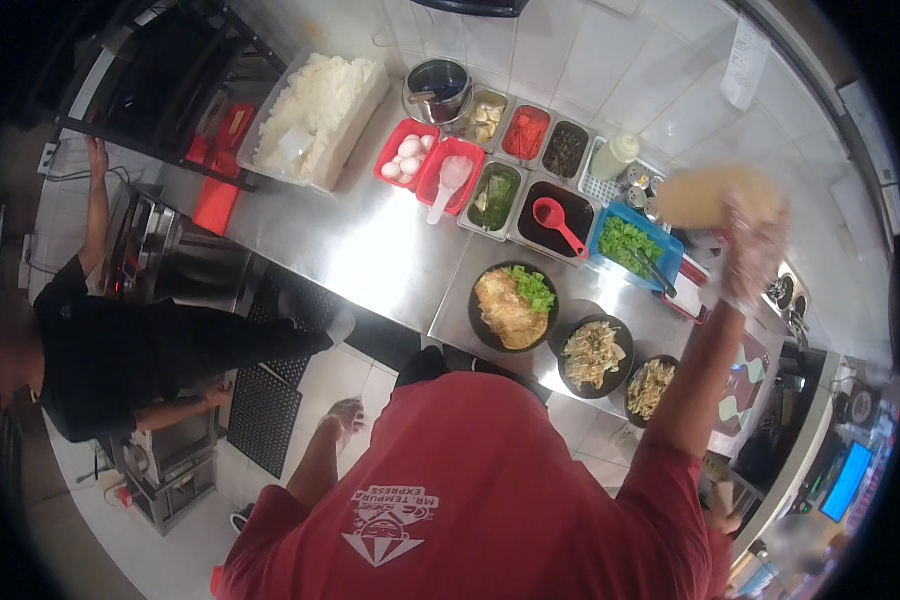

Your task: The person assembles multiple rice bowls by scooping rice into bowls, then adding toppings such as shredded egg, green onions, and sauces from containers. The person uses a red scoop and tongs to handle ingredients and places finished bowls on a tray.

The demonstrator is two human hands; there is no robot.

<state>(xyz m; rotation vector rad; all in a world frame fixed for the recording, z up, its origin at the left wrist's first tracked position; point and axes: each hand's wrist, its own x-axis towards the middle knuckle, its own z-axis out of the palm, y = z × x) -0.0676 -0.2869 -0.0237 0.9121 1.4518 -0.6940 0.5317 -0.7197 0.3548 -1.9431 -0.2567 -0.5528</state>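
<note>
My right hand (pixel 753 252), in a clear plastic glove, is raised at the right, gripping a tan sauce bottle (pixel 710 197) blurred by motion. The gloved left hand (pixel 347 416) hangs low beside my body, away from the counter, fingers loosely apart and holding nothing. Below the raised arm, near the counter's front edge, sits a dark bowl (pixel 652 388) of pale, shredded-looking food. Beside it is a similar bowl (pixel 592 357). Farther left, a dark bowl (pixel 516 308) holds a golden, flat fried piece with green lettuce.
A red ladle (pixel 560 225) rests in a dark sauce pan. Lettuce fills a blue tray (pixel 674 258) with tongs. Eggs lie in a red basket (pixel 386 170), near a large rice tub (pixel 372 112). At the left, another person in black (pixel 100 350) stands by kitchen equipment.
</note>
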